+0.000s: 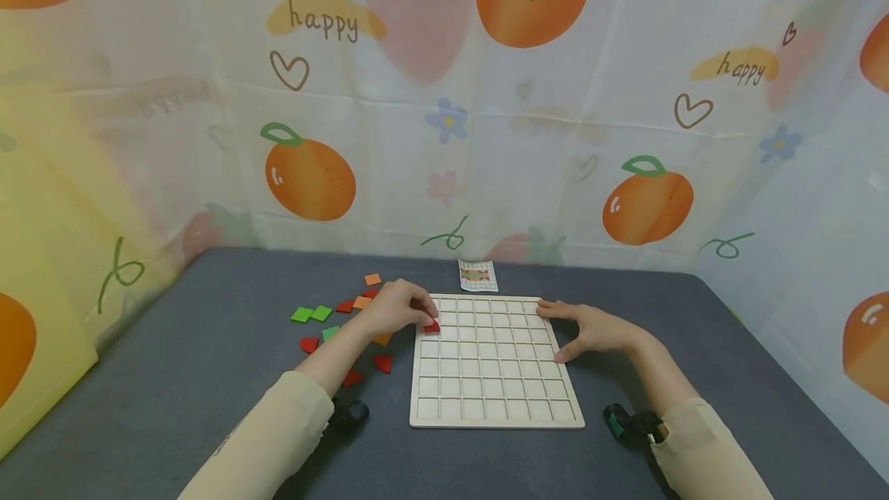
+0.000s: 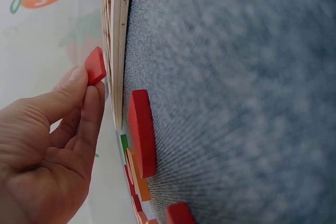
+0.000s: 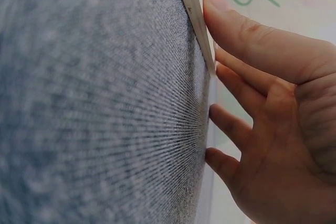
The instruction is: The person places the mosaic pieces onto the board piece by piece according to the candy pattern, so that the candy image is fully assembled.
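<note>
A red tile (image 1: 432,326) is pinched between the thumb and fingers of my left hand (image 1: 397,309), over the left edge of a pale wooden grid board (image 1: 496,427). In the left wrist view the same red tile (image 2: 95,66) stands tilted at the fingertips, close to the board's edge (image 2: 119,40). My right hand (image 1: 593,329) rests at the board's right side, fingers spread, thumb and fingertips touching the rim. From the right wrist view, the thumb (image 3: 252,38) lies against the board's corner region (image 3: 197,19). The grid cells I can see hold no tiles.
Left of the board lie loose tiles: several red ones (image 1: 383,363), green ones (image 1: 302,315) and orange ones (image 1: 373,279). Behind the board is a small printed card (image 1: 478,276) with a coloured pattern. A fruit-print curtain (image 1: 444,176) hangs along the back of the dark table (image 1: 208,376).
</note>
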`<state>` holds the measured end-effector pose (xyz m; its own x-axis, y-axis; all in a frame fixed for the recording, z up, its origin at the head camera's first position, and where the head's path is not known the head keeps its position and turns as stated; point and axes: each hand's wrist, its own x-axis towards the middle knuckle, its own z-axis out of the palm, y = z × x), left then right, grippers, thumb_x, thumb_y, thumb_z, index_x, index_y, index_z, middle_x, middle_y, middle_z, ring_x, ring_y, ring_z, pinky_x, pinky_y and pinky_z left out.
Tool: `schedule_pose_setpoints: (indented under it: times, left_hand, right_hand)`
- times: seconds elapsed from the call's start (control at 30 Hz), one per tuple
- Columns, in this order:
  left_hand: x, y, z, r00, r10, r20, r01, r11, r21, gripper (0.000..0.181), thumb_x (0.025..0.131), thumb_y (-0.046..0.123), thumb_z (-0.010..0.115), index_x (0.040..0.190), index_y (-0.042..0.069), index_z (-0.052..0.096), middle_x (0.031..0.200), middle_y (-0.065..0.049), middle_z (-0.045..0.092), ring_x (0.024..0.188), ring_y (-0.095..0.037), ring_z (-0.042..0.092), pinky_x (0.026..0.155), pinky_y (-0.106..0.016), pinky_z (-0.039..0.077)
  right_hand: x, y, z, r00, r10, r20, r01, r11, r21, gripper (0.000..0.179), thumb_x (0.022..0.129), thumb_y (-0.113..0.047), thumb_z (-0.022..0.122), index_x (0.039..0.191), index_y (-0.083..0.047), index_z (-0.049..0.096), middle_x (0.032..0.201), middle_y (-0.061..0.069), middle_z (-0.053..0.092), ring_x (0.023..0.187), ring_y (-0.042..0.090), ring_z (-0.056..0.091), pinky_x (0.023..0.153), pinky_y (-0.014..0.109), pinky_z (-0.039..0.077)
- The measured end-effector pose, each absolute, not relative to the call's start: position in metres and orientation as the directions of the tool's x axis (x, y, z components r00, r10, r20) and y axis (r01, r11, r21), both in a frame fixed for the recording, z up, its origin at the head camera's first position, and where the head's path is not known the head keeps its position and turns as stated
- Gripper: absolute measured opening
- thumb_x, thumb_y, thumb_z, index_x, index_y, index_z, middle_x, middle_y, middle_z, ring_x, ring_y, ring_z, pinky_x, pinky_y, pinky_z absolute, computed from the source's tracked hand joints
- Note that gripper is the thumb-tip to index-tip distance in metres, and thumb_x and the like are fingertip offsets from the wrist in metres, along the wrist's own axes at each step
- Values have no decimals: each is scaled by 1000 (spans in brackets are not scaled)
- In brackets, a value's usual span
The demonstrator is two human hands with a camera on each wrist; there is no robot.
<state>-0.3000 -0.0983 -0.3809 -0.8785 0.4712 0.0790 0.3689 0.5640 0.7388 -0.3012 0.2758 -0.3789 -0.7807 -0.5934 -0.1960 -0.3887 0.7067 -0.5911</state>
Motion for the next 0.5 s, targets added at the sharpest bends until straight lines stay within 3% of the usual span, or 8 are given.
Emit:
schedule_pose_setpoints:
  times: [0.5]
  left_hand:
    - [-298,-97,-385,-878,477,49,356,580,733,4,87,11,74,88,8,76,86,-5,75,70,-8,59,69,-25,49]
  right_hand:
    - [-302,276,-379,-787,-584,-201,-375,710,-596,95,76,-34,84,153,-6,36,165,15,22,152,47,7,115,73,12]
